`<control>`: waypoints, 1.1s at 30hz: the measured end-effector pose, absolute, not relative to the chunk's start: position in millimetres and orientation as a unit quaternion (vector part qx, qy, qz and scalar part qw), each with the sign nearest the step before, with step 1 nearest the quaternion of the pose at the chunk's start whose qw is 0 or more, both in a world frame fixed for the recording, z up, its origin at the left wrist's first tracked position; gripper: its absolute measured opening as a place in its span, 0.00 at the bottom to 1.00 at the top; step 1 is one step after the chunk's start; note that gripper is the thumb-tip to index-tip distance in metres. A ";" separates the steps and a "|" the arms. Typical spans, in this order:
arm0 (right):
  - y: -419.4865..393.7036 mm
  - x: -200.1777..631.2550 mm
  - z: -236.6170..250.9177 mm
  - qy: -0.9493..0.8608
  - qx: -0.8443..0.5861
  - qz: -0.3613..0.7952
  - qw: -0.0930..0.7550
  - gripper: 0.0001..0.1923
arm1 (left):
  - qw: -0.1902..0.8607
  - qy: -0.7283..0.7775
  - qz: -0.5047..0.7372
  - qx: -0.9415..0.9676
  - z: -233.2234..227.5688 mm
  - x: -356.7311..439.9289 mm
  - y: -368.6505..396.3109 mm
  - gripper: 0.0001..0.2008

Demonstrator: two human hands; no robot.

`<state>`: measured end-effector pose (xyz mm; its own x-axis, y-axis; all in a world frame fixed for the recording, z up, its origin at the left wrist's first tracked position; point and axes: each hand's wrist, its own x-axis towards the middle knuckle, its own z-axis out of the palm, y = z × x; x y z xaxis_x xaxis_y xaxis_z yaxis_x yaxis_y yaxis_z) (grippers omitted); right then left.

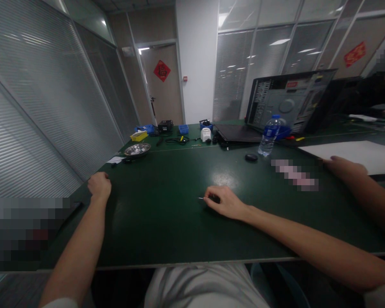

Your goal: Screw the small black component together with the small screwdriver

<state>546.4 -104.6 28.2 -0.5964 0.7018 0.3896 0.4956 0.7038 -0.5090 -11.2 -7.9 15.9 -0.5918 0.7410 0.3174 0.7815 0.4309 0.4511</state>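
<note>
My left hand [99, 185] rests as a loose fist on the dark green table [167, 231] near its left edge, with nothing visible in it. My right hand [224, 201] lies at the middle of the table, fingers closed on a small black tool with a thin metal tip [202, 198] that points left along the surface. Both forearms stretch forward from the near edge.
Another person's hand [345, 166] rests at the right by a white sheet [353, 155]. Further back are a water bottle [269, 134], a black puck [251, 157], an open computer case [288, 100], a metal dish [137, 149], blue bins [183, 128] and a yellow bin [138, 136].
</note>
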 end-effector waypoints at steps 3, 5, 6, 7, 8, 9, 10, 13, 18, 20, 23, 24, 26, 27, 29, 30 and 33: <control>-104.8 546.4 27.9 -0.875 -0.343 0.176 0.292 0.06 | 0.077 -0.869 -0.217 -0.438 16.4 -10.2 -6.5 0.17; -104.6 546.2 27.5 -0.876 -0.342 0.177 0.292 0.06 | 0.081 -0.868 -0.194 -0.450 16.3 -10.6 -5.4 0.18; -104.5 546.1 27.3 -0.876 -0.342 0.178 0.292 0.07 | 0.083 -0.864 -0.187 -0.461 16.3 -10.8 -5.0 0.18; -104.3 545.9 27.1 -0.876 -0.341 0.180 0.291 0.07 | 0.085 -0.859 -0.181 -0.472 16.5 -10.7 -4.7 0.19; -104.1 545.6 26.9 -0.875 -0.342 0.181 0.290 0.07 | 0.084 -0.852 -0.177 -0.485 17.1 -10.2 -4.3 0.19; -103.9 545.4 26.9 -0.875 -0.343 0.181 0.290 0.07 | 0.081 -0.845 -0.175 -0.499 18.0 -8.9 -3.9 0.20; -103.9 545.3 26.9 -0.875 -0.344 0.181 0.289 0.07 | 0.076 -0.837 -0.175 -0.513 19.4 -6.8 -3.4 0.20; -104.5 545.0 27.7 -0.875 -0.344 0.183 0.287 0.07 | 0.033 -0.801 -0.183 -0.569 25.0 6.9 0.3 0.21; -106.6 544.9 30.2 -0.875 -0.346 0.183 0.284 0.07 | -0.044 -0.725 -0.193 -0.660 32.9 62.5 8.9 0.20; -106.7 544.8 30.7 -0.874 -0.351 0.182 0.283 0.07 | -0.094 -0.663 -0.214 -0.711 34.5 99.6 6.0 0.20; -105.4 544.8 30.1 -0.870 -0.364 0.179 0.282 0.07 | -0.206 -0.523 -0.246 -0.790 35.5 167.6 -11.2 0.19; -104.8 544.8 29.5 -0.868 -0.369 0.176 0.281 0.07 | -0.242 -0.472 -0.249 -0.810 35.4 191.0 -19.9 0.18; -103.6 545.0 27.7 -0.866 -0.380 0.169 0.279 0.07 | -0.289 -0.388 -0.252 -0.838 34.5 234.2 -39.5 0.17; -103.1 545.1 26.7 -0.865 -0.384 0.166 0.278 0.06 | -0.301 -0.357 -0.252 -0.848 33.9 252.5 -49.3 0.17; -102.6 545.4 24.9 -0.864 -0.390 0.161 0.276 0.06 | -0.300 -0.313 -0.251 -0.865 32.7 279.7 -66.8 0.16; -102.5 545.6 24.3 -0.864 -0.392 0.160 0.274 0.06 | -0.294 -0.299 -0.250 -0.873 32.2 288.5 -73.8 0.16; -102.8 546.1 23.9 -0.864 -0.394 0.159 0.269 0.05 | -0.284 -0.286 -0.256 -0.879 30.6 299.2 -85.7 0.16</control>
